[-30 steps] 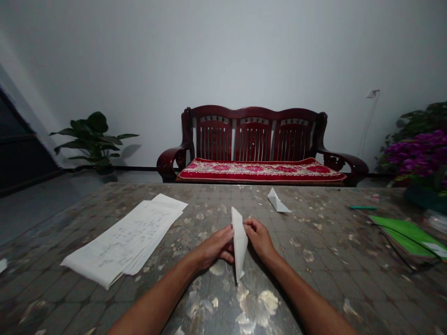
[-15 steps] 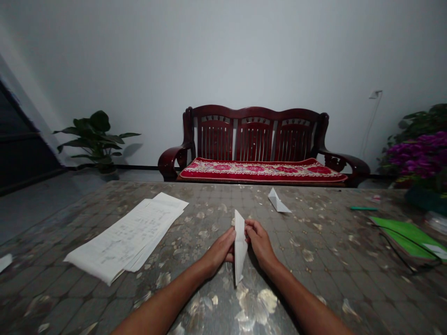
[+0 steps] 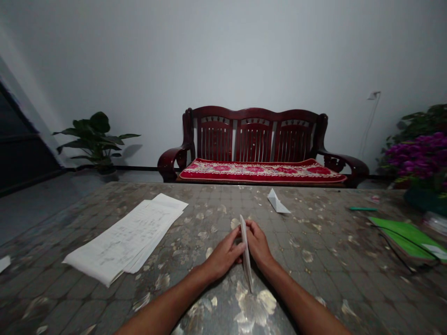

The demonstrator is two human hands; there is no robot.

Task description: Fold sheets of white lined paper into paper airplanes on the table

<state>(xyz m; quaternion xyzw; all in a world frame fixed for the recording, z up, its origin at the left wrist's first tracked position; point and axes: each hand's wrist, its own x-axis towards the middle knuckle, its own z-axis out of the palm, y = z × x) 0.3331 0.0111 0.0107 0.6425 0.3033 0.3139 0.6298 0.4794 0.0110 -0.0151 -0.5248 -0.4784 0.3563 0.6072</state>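
Note:
A folded sheet of white paper (image 3: 246, 260) stands nearly edge-on between my two hands, above the patterned table. On its left side my left hand (image 3: 227, 253) is closed on it, thumb against the paper's face. My right hand (image 3: 257, 244) grips it from the right, and the paper hides part of those fingers. Beyond my hands, a folded white paper shape (image 3: 277, 203) with a pointed top rests on the table.
Several written sheets (image 3: 129, 237) lie in a stack at left. Toward the right are a green pen (image 3: 363, 209), a green booklet (image 3: 401, 235) with a black cord or strap across it, and purple flowers (image 3: 415, 156). A wooden bench (image 3: 253, 139) stands behind the table (image 3: 195, 307).
The folded paper has turned from showing its broad right face to almost edge-on and shifted slightly right. My left hand has moved right with its thumb now on the paper.

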